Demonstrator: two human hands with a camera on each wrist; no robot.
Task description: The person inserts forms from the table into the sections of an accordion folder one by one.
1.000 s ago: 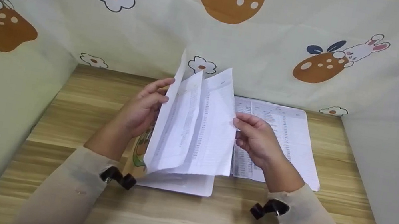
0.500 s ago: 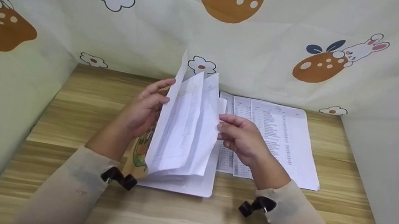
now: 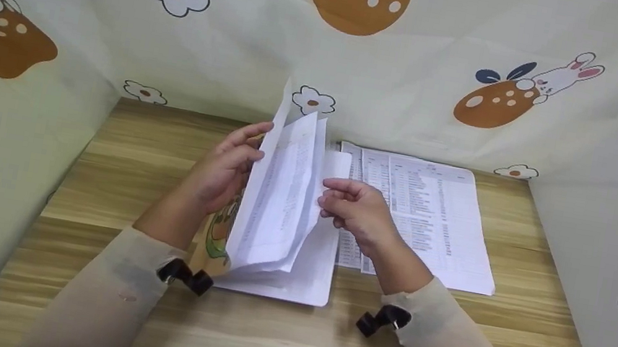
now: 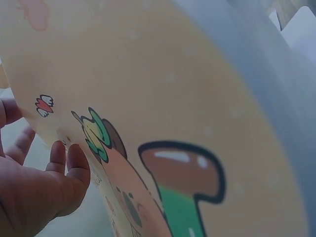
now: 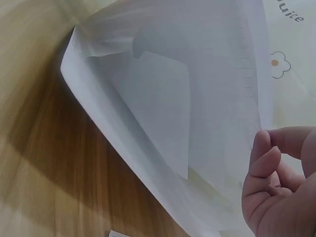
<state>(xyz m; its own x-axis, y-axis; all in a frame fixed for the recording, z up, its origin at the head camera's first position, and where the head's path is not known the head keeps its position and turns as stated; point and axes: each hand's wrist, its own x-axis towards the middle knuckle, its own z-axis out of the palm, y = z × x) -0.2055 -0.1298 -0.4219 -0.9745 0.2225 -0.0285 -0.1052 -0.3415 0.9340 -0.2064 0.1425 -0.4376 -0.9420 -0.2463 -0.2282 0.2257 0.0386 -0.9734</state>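
A notebook [image 3: 314, 262] with a cartoon cover [image 4: 163, 94] lies partly open on the table, its left side raised upright. My left hand [image 3: 218, 171] grips the raised cover and pages at their outer edge, thumb and index finger at the rim. In the left wrist view its fingers [image 4: 76, 165] touch the cover's outer edge. Several white pages [image 3: 285, 195] with small print fan out beside the cover. With thumb and index finger, my right hand [image 3: 359, 213] pinches the edge of a lined page [image 5: 224, 94]. Its remaining fingers are curled behind the thumb.
Printed sheets [image 3: 424, 199] lie overlapping on the wooden table [image 3: 462, 344] to the right of the notebook. A pale cloth wall [image 3: 228, 53] with flowers, rabbits and orange fruit rises behind and at both sides.
My right hand has moved left, carrying the pinched page toward the raised cover. More of the notebook's right side and the printed sheets now show. My left hand has stayed nearly still.
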